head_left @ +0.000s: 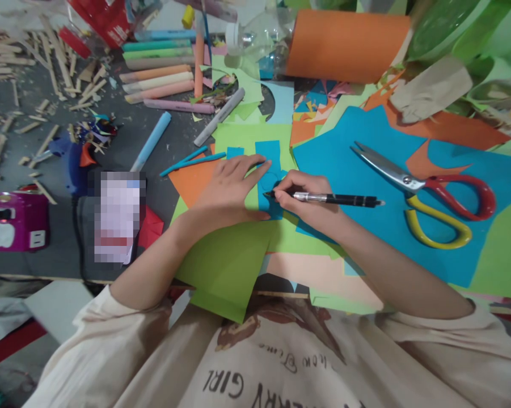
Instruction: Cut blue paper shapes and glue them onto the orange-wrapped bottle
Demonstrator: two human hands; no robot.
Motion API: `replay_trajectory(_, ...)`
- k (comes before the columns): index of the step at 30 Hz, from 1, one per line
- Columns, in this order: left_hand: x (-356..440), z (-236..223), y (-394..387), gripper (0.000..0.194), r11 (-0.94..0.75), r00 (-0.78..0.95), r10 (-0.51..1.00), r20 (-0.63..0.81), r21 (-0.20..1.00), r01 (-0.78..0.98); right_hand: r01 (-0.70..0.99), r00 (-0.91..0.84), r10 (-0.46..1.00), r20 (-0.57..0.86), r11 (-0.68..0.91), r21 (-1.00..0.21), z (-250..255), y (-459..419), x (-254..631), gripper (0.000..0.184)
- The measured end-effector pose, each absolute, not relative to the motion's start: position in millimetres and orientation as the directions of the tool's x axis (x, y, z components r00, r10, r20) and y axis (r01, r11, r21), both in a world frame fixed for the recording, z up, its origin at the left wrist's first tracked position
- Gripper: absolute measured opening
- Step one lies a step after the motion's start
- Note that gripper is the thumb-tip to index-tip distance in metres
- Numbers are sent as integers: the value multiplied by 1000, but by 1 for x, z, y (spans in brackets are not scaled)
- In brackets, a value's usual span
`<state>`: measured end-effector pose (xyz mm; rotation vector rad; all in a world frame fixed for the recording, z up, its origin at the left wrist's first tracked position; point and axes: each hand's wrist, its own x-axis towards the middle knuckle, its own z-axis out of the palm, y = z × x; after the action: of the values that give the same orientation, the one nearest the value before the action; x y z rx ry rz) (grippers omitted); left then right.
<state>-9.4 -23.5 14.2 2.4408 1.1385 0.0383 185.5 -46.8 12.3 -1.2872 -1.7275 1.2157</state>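
The right hand [308, 195] pinches a slim black-and-silver pen [340, 199] over a rectangular blue paper strip [267, 151] on lime-green paper [242, 135], the strip likely light, easily creased and best pinned near its edge, where the left hand [232, 186] spreads wide.

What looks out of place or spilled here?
Mostly clutter. The scissors lie slightly open on the large blue sheet, right of the right hand, blades exposed. Wooden scraps are strewn loosely at the far left. A transparent capped bottle lies on its side; no liquid spill shows.
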Motion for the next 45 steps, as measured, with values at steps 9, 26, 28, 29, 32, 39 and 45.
replay_trajectory(9,-10,17,-23,87,-557,661,727,-184,405,725,376,-300,954,6,124,-918,8,-49,186,15)
replay_trajectory(26,-9,17,-24,87,-555,657,730,-189,397,731,345,-405,912,-71,80,-935,11,-45,190,21)
replay_trajectory(28,-9,18,-24,87,-556,657,729,-195,392,733,356,-379,923,-69,76,-931,11,-45,190,20)
replay_trajectory(29,-9,18,-24,87,-556,656,728,-197,390,734,359,-374,925,-70,75,-930,11,-45,189,20)
replay_trajectory(32,-9,18,-24,86,-560,658,729,-189,389,731,347,-383,921,-68,76,-935,11,-46,188,21)
replay_trajectory(39,-9,20,-25,86,-562,656,727,-202,372,739,334,-477,875,-83,93,-938,11,-44,191,22)
replay_trajectory(45,-9,19,-25,87,-560,651,730,-208,365,744,352,-431,899,-81,85,-932,10,-44,190,23)
